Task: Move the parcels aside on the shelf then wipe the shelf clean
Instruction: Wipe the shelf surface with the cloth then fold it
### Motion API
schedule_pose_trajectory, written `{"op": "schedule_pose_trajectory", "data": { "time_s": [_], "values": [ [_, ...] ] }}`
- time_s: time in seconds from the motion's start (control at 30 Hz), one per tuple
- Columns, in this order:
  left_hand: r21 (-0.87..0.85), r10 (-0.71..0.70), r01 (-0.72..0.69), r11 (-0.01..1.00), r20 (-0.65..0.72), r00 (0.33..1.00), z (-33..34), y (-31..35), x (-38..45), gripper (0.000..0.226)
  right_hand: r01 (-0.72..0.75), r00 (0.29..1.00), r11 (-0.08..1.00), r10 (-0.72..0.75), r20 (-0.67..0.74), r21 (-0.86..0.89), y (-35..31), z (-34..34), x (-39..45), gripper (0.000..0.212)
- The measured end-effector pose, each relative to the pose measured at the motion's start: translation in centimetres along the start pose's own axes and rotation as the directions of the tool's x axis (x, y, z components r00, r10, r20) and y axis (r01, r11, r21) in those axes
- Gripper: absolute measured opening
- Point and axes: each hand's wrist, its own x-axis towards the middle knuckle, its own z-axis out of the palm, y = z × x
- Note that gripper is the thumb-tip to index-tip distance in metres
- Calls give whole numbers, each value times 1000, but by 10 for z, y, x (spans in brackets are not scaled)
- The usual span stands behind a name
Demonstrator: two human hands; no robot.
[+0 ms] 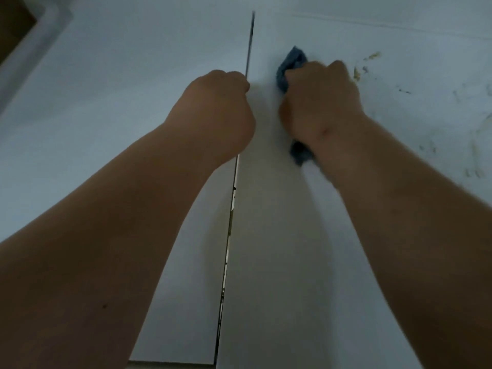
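My right hand (322, 102) grips a crumpled blue cloth (291, 63) and presses it on the white shelf surface (279, 235); another fold of the cloth sticks out below the wrist. The hand is blurred. My left hand (221, 113) is a closed fist resting on the white surface over a thin dark seam (249, 49) between two panels; nothing shows in its fingers. No parcels are in view.
Yellowish and dark smears (370, 62) mark the white surface to the right of the cloth, with fainter marks (476, 161) near the right edge. A raised white ledge (40, 35) and a brown patch (13, 20) sit at the top left.
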Motion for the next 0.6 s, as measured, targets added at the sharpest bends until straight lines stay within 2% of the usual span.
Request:
{"op": "schedule_pose_trajectory", "data": {
  "time_s": [0.07,0.13,0.2,0.27,0.33,0.4,0.47,0.53,0.6],
  "values": [
    [-19,-6,5,1000,-20,1000,-1,0,5,39,107,991,994,-105,-78,17,-21,5,-18,35],
    [-28,-8,8,1000,-24,1000,-3,1,10,40,265,958,960,-250,-144,95,-31,12,-28,34],
    [-7,6,-6,1000,-2,1000,-3,2,14,39,324,940,933,-299,-163,154,-20,13,-19,33],
    [34,47,-48,998,12,999,0,3,17,33,272,959,949,-255,-123,157,1,12,-3,37],
    [53,52,-54,997,20,998,4,4,16,33,109,994,985,-106,-34,137,19,5,7,37],
    [60,63,-64,996,17,998,5,2,18,32,-28,1000,992,26,16,123,27,-1,9,36],
    [70,84,-86,994,34,996,4,1,20,33,-81,997,993,80,19,85,17,-3,-1,38],
    [74,85,-90,993,66,994,2,0,24,35,-1,999,999,3,-33,54,-6,1,-16,40],
    [68,80,-86,994,88,993,0,-1,28,34,171,978,981,-159,-134,86,-25,11,-28,37]
  ]
}}
